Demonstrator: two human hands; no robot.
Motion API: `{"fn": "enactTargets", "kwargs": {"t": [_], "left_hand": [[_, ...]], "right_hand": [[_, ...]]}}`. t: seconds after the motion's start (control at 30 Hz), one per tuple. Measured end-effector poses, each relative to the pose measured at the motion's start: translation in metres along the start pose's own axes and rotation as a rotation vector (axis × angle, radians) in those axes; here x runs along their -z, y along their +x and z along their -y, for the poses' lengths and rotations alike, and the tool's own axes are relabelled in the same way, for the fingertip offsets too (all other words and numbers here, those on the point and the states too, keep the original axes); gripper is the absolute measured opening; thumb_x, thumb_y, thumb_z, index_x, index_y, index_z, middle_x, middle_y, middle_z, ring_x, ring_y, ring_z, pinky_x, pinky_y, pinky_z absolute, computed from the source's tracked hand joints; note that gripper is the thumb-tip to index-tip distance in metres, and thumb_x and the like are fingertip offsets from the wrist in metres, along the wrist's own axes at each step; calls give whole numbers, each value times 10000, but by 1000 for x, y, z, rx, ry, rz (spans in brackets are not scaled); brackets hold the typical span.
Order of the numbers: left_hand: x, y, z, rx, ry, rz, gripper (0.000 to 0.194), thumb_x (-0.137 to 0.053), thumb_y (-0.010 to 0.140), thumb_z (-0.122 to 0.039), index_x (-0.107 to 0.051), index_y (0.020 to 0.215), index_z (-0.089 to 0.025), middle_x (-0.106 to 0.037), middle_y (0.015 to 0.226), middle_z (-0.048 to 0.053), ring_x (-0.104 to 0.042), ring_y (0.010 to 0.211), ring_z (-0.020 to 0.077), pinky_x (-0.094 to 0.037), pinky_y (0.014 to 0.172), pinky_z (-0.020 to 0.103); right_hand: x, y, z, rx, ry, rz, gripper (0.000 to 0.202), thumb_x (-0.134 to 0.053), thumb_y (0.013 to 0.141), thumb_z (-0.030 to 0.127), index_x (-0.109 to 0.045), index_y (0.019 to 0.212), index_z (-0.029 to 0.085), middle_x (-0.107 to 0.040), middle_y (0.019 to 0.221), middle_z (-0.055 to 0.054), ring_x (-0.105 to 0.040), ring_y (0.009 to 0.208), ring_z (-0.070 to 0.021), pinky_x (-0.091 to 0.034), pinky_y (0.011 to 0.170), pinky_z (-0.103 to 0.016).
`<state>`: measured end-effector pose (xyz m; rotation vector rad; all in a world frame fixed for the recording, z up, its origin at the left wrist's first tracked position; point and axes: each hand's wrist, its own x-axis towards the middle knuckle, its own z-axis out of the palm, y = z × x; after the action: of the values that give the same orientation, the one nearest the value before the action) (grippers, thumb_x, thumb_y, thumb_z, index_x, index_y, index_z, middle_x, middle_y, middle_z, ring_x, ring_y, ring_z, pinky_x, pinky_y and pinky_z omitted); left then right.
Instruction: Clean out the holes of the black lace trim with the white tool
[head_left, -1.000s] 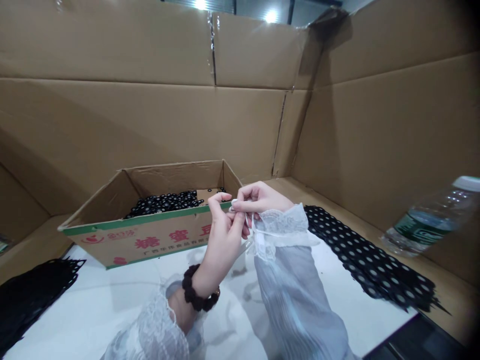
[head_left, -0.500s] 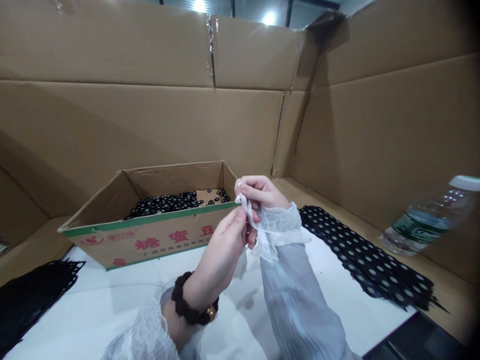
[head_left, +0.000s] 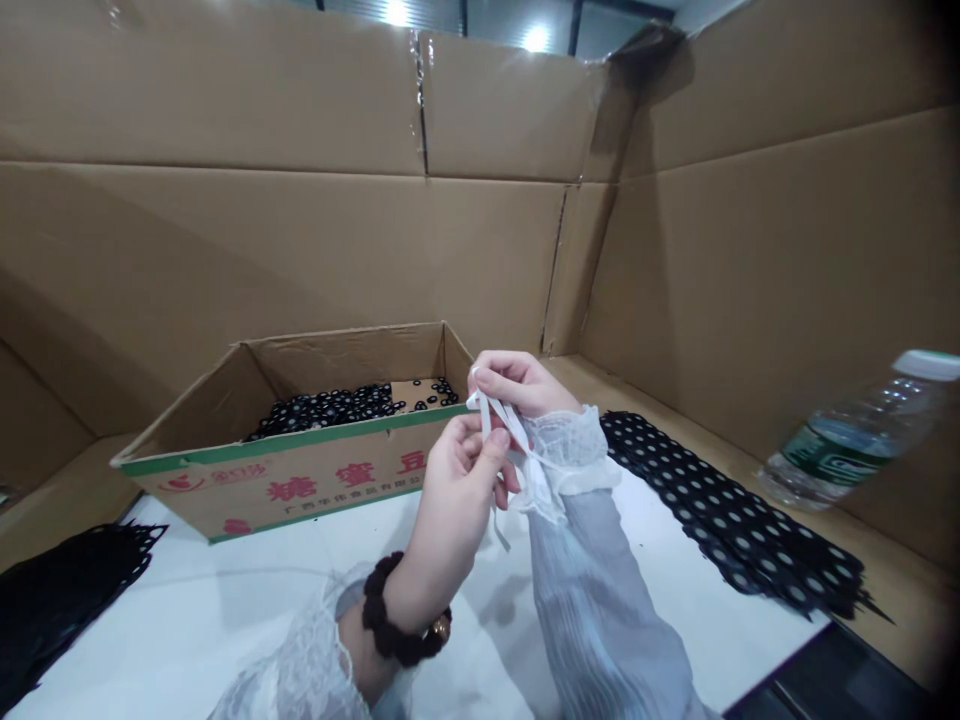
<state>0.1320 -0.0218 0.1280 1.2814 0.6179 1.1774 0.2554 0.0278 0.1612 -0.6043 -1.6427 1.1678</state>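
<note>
Partly, the left hand (head_left: 456, 492) hides the white ribbon (head_left: 513, 424).

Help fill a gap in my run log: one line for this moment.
left hand: touching white ribbon | right hand: pinching white ribbon | carton: open, black pieces inside | bottle: capped, at right

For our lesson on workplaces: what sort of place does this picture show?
Probably a workshop bench: cardboard walls screen a white table, a box holds many small black pieces, and dotted black sheets lie nearby.
</note>
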Motion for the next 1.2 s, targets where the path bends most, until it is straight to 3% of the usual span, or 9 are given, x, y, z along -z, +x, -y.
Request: {"fn": "enactTargets", "kwargs": {"t": [0.17, 0.27, 0.5, 0.73, 0.93, 1.07, 1.2], "left_hand": [[1, 1, 2, 33, -118, 65, 320, -438, 859, -464, -494, 805, -154, -474, 554, -22, -446, 487, 82, -329, 433, 188], [0, 0, 0, -2, -153, 14, 342, -382, 875, -488, -501, 875, -167, -510, 622, -7, -472, 495, 89, -333, 422, 194], [5, 3, -2, -55, -34, -34, 274, -498, 847, -389, -528, 749, -135, -484, 588, -20, -456, 437, 61, -314, 420, 188], [6, 5, -3, 62, -320, 85, 181, -485, 865, -296, -487, 759, -150, -424, 662, -22, -405, 527, 58, -309, 453, 177], [4, 2, -4, 128, -458, 127, 192, -431, 873, -240, -427, 706, -147, -366, 690, -17, -367, 538, 61, -293, 450, 180], [2, 3, -2, 141, -463, 84, 218, -423, 861, -224, -392, 658, -148, -323, 639, -25, -341, 508, 62, -279, 428, 178], [1, 2, -3, 140, -431, 61, 237, -399, 871, -244, -400, 654, -149, -331, 625, -21, -352, 499, 70, -288, 416, 185]], "right_hand": [[-2, 2, 0, 7, 13, -36, 266, -616, 760, 386, -574, 688, 133, -549, 553, 32, -457, 419, -34, -358, 379, -141], [-5, 2, 2, -17, -3, -45, 253, -634, 745, 376, -576, 695, 135, -530, 527, 43, -428, 398, -32, -339, 366, -144], [-8, 6, 3, -17, -86, -38, 263, -629, 749, 380, -590, 695, 125, -564, 589, 18, -476, 470, -45, -372, 417, -154], [-5, 6, -4, 97, -8, -33, 288, -584, 777, 429, -561, 700, 153, -502, 554, 36, -418, 427, -40, -327, 394, -157], [-1, 1, -11, 189, 166, 168, 327, -553, 806, 402, -482, 601, 158, -437, 584, 34, -427, 491, -50, -348, 462, -181], [7, -1, -6, 162, 35, 299, 349, -571, 803, 360, -462, 553, 142, -409, 582, 34, -417, 541, -57, -362, 532, -205], [10, -5, 8, 81, -174, 316, 310, -578, 803, 334, -514, 574, 135, -449, 613, 26, -444, 590, -65, -364, 563, -210]]}}
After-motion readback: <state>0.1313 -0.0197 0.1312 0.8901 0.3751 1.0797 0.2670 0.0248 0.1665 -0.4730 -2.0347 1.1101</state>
